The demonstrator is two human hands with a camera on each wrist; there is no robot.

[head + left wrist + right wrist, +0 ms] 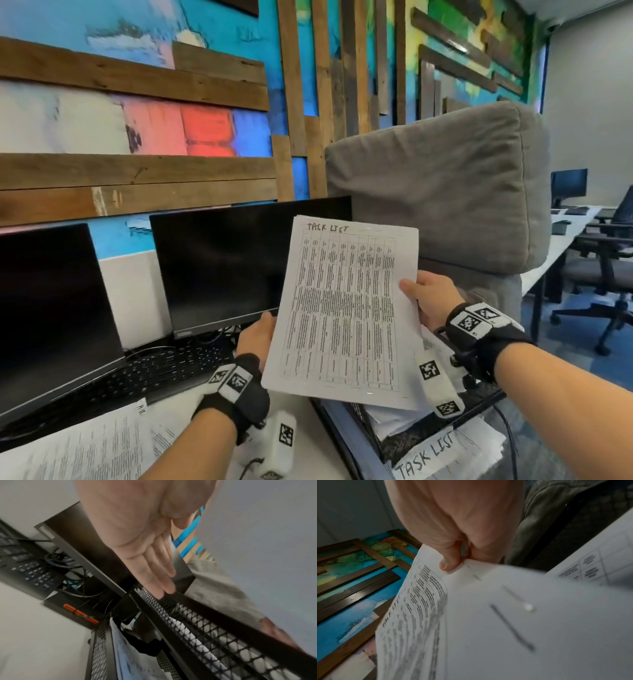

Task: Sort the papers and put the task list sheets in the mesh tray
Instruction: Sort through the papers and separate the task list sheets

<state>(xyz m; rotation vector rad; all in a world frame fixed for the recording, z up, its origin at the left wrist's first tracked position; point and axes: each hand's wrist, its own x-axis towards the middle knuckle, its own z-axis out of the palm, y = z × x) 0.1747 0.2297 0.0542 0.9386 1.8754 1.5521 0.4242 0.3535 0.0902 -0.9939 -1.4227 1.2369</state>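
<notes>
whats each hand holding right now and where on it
The right hand pinches the task list sheet at its right edge. The left hand has straight fingers behind the sheet's left edge, gripping nothing.

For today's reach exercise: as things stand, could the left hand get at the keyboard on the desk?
Probably yes. The left hand is open behind the task list sheet, gripping nothing, and the keyboard lies just beside it, uncovered.

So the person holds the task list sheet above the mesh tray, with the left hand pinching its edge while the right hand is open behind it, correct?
Not quite: the hands are swapped. The right hand pinches the edge of the task list sheet, as the right wrist view shows. The left hand is open, fingers straight, in the left wrist view. The sheet is indeed above the mesh tray.
</notes>
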